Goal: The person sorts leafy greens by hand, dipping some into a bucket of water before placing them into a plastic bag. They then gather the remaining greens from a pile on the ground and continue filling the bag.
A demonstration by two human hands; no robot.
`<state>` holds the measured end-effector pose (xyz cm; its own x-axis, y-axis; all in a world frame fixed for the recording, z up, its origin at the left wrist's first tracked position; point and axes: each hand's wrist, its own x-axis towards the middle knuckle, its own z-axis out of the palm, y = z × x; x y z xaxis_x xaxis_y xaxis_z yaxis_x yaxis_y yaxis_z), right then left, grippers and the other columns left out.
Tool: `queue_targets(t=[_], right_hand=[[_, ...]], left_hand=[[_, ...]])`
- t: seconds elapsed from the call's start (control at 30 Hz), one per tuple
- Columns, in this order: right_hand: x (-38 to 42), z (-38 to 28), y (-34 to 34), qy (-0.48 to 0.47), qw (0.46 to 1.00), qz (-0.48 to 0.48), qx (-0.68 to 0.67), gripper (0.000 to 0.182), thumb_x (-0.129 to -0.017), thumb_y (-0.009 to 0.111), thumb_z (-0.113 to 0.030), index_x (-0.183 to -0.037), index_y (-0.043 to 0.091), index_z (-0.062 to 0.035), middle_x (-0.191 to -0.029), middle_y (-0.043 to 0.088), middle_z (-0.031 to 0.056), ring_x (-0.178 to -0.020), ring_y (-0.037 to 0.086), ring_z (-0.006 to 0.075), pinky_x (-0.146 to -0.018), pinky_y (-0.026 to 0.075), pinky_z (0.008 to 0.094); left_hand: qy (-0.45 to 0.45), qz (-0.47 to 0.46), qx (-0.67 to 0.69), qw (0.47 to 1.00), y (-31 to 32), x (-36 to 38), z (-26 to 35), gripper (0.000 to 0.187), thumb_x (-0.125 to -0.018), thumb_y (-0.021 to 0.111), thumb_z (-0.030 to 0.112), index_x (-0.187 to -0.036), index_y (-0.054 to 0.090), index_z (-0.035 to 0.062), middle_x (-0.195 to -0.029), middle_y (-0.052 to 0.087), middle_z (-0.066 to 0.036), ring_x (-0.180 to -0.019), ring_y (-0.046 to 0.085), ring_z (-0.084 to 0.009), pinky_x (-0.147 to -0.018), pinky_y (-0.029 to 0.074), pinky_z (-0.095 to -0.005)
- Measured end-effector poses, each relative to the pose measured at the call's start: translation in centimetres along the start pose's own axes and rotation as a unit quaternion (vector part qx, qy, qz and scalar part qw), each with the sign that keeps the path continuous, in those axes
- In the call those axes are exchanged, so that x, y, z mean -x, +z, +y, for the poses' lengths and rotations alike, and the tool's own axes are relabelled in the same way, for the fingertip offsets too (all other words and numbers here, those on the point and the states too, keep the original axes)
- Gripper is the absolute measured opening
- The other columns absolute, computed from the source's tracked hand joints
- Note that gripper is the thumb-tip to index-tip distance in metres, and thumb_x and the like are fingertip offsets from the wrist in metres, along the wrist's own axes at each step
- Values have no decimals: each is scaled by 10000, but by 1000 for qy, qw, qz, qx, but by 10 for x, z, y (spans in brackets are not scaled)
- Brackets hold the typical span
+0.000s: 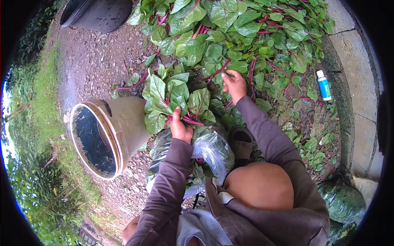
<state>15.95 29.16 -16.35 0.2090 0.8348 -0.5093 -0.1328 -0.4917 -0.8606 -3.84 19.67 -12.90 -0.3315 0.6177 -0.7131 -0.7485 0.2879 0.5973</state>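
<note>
My left hand (pixel 181 129) is closed around the stems of a bunch of Malabar spinach (pixel 177 95), its broad green leaves fanning out above the thumb. Below that hand sits a clear plastic bag (pixel 210 148) with more greens inside. Toward the big leafy pile, my right hand (pixel 235 86) has its fingers curled in and the thumb close to the index finger. A red stem (pixel 217 69) lies just past those fingertips; whether they pinch anything, I cannot tell.
A heap of red-stemmed Malabar spinach (pixel 246 28) covers the ground ahead. On the left a pale bucket (pixel 131 119) lies tipped over, and a dark tub (pixel 100 16) is behind it. At right are a small blue-labelled bottle (pixel 324 86), a concrete edge (pixel 355 78) and a filled plastic bag (pixel 342 199).
</note>
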Motion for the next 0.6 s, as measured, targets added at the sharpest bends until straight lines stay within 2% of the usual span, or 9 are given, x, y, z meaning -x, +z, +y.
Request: queue_targets(t=[0.13, 0.17, 0.23, 0.3, 0.33, 0.4, 0.47, 0.53, 0.6], right_hand=[[-30, 6, 8, -35, 998, 28, 35, 285, -792, 689, -226, -953, 608, -6, -608, 552, 8, -460, 490, 67, -424, 407, 235], [-43, 18, 5, -81, 994, 33, 61, 227, -774, 698, -221, -869, 630, -27, -624, 550, 2, -510, 517, 81, -492, 429, 271], [-32, -2, 1, -195, 969, 47, 143, 204, -758, 697, -203, -830, 613, -32, -636, 548, 14, -548, 537, 116, -533, 433, 292], [-17, -33, -7, -351, 910, 76, 207, 164, -727, 679, -152, -748, 565, -37, -675, 550, 54, -609, 558, 192, -572, 439, 315], [-6, -53, -8, -316, 925, 62, 203, 177, -718, 658, -152, -697, 524, -38, -627, 547, 78, -561, 556, 227, -541, 436, 335], [23, -99, -7, -282, 913, -16, 296, 189, -749, 648, -111, -678, 500, -19, -556, 528, 49, -475, 508, 163, -486, 411, 297], [37, -116, 11, -365, 865, -58, 340, 240, -735, 659, -149, -646, 473, -24, -513, 530, 78, -431, 513, 241, -460, 409, 349], [39, -99, 34, -302, 870, -154, 359, 254, -719, 693, -198, -696, 512, -21, -595, 579, 115, -511, 564, 284, -502, 438, 367], [37, -65, 41, -326, 876, -211, 286, 286, -700, 730, -226, -773, 545, -20, -698, 610, 125, -591, 596, 290, -552, 467, 365]], left_hand=[[56, -18, -32, 998, 5, 1, -1, 275, -834, 593, 164, -1068, 550, 24, -1006, 612, -70, -913, 584, -211, -842, 465, -374], [75, -19, -40, 996, 9, 3, -1, 277, -834, 594, 160, -1070, 550, 22, -1010, 611, -69, -914, 584, -208, -837, 467, -371], [100, -13, -56, 993, 12, 4, 0, 281, -835, 595, 142, -1080, 549, 13, -1019, 611, -69, -908, 588, -200, -823, 470, -364], [107, -5, -75, 991, 12, 2, 0, 275, -837, 593, 128, -1080, 547, 8, -1011, 613, -69, -906, 589, -198, -820, 470, -361], [111, -1, -83, 990, 12, 1, 0, 272, -838, 592, 121, -1080, 547, 6, -1006, 614, -68, -905, 589, -197, -818, 470, -360], [123, -6, -107, 987, 14, 1, -2, 300, -824, 608, 84, -1099, 536, -12, -1037, 603, -81, -907, 580, -182, -815, 466, -339], [110, -23, -130, 985, 23, 0, -3, 309, -818, 615, 66, -1103, 533, -22, -1047, 599, -89, -896, 581, -177, -798, 473, -332], [70, -46, -153, 985, 32, 0, -2, 298, -819, 612, 66, -1093, 539, -24, -1038, 602, -92, -872, 592, -183, -767, 491, -338], [40, -67, -139, 987, 33, -10, -4, 281, -816, 601, 62, -1075, 549, -31, -991, 617, -101, -829, 614, -189, -741, 504, -341]])
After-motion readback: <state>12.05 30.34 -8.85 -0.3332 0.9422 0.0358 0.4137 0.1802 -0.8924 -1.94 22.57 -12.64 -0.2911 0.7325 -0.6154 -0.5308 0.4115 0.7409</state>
